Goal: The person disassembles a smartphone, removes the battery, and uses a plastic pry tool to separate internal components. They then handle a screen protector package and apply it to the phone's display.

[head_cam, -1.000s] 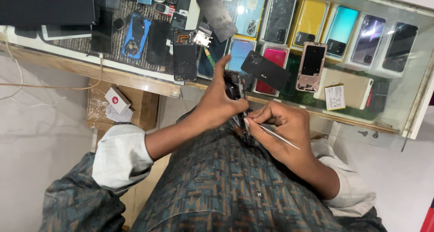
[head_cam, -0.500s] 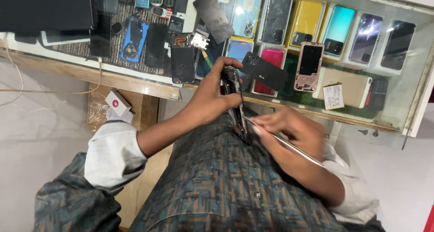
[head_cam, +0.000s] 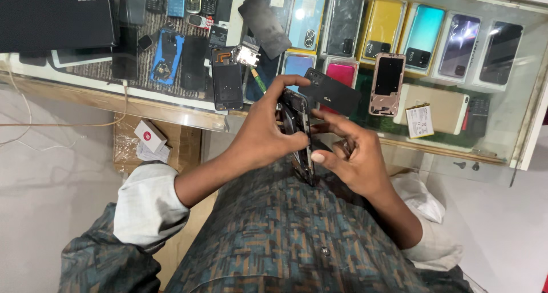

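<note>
My left hand grips a dark, opened phone and holds it edge-on above my lap, just in front of the glass counter. My right hand is against the phone's other side. Its thumb presses the lower edge and its forefinger reaches across the upper part, so both hands hold the phone. No tool shows in the right hand. My patterned shirt and white cuffs fill the lower part of the view.
The glass counter holds a black back cover, a stripped phone body, a pink phone frame, a battery, rows of coloured phone cases and a black laptop. A cardboard box with a small white box sits below.
Both hands have lifted the phone closer to the counter. The thin metal tool seen in my right hand earlier is no longer visible, and that hand now closes on the phone.
</note>
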### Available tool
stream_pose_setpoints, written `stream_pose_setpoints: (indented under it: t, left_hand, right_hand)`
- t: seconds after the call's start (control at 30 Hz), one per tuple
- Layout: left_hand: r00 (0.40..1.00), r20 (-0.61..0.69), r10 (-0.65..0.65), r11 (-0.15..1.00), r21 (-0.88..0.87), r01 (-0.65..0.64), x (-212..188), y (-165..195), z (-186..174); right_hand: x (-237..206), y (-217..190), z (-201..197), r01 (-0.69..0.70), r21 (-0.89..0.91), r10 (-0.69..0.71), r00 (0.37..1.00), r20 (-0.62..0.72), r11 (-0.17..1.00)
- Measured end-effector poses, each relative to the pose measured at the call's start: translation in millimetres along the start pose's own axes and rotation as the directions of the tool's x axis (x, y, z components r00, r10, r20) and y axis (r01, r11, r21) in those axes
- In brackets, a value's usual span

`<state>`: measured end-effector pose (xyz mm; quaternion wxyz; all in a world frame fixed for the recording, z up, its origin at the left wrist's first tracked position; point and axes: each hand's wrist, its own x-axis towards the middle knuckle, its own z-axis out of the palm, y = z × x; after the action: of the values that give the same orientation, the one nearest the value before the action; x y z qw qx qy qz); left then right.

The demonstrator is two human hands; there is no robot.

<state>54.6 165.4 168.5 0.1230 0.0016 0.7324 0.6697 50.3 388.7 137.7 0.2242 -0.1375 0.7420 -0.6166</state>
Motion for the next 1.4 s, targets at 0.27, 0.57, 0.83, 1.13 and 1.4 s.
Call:
stream_pose_setpoints:
  t: [0.27, 0.57, 0.83, 1.13, 1.4]
  left_hand:
    - [1.000, -0.009, -0.026, 0.995, 0.101, 0.027, -3, 5, 2]
    - [0.995, 0.067, 0.072, 0.986, 0.148, -0.081, 3, 3, 2]
    - [0.990, 0.114, 0.085, 0.987, 0.129, -0.100, 6, -6, -1]
    - [0.972, 0.226, 0.061, 0.985, -0.168, -0.023, 5, -13, -16]
    - [0.976, 0.207, -0.074, 0.964, -0.235, 0.123, 7, -30, -19]
  right_hand:
    - [16, -14, -5, -0.041, -0.337, 0.061, 0.997, 0.050, 0.941]
    - [31, -9, -12, 0.165, -0.175, -0.113, 0.955, 0.275, 0.971]
    - [32, -19, -1, 0.040, -0.346, 0.049, 0.968, 0.244, 0.937]
    - [37, -13, -13, 0.035, -0.026, -0.029, 0.979, 0.201, 0.999]
    - [32, 3, -10, -0.032, -0.117, 0.044, 0.993, 0.106, 0.993]
